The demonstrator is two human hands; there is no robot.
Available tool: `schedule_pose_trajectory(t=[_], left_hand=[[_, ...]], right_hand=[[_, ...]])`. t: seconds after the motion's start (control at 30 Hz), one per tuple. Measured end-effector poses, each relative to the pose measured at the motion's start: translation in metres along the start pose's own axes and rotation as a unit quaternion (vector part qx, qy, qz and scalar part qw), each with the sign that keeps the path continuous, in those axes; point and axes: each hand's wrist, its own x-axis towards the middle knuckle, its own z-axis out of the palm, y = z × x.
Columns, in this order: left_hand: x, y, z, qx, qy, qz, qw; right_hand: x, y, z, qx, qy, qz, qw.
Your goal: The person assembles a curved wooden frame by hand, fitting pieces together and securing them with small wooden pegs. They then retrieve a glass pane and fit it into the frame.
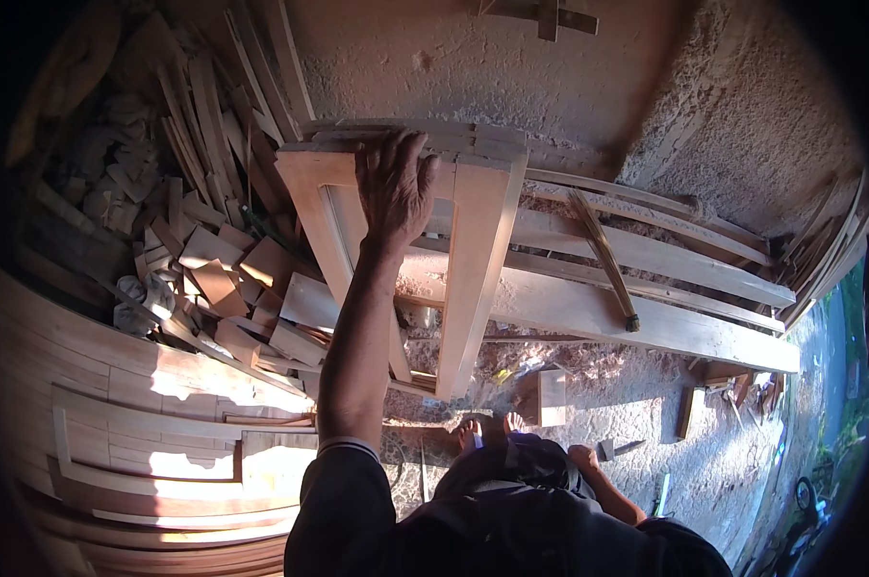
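My left hand (396, 183) lies flat over the top edge of an upright pale wooden frame (478, 221), its fingers stretched across the top rail. The frame has an open rectangular middle, and more boards stand against its back edge. My right hand (582, 457) is low beside my right hip, closed in a fist. Just right of the fist shows what looks like a hammer head (606, 449), with a squarish grey end and a dark tapered end. My fist seems to be round its handle, which is mostly hidden.
Long planks (646, 313) extend right from the frame, with a dark-tipped stick (603, 255) across them. Wood offcuts (218, 284) are heaped at left. A flat frame (146, 486) lies lower left. A wood block (552, 397) stands near my feet. A rough wall (463, 58) rises behind.
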Motion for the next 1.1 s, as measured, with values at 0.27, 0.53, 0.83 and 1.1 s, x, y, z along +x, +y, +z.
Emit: schedule_pose_trajectory(t=[0.27,0.53,0.83,1.1], left_hand=[[-0.009,0.008,-0.042,-0.019,0.038,0.026,0.999],[-0.102,0.041,-0.16,0.004,0.078,-0.008,0.997],[-0.187,0.076,-0.243,0.087,0.151,-0.054,0.983],[-0.2,0.068,-0.247,0.073,0.164,-0.047,0.983]], right_hand=[[0.03,-0.031,-0.06,0.446,-0.017,0.225,0.866],[0.07,-0.131,-0.109,0.437,-0.035,0.077,0.895],[0.101,-0.357,-0.322,0.379,0.181,-0.293,0.859],[0.101,-0.501,-0.42,0.321,0.367,-0.445,0.751]])
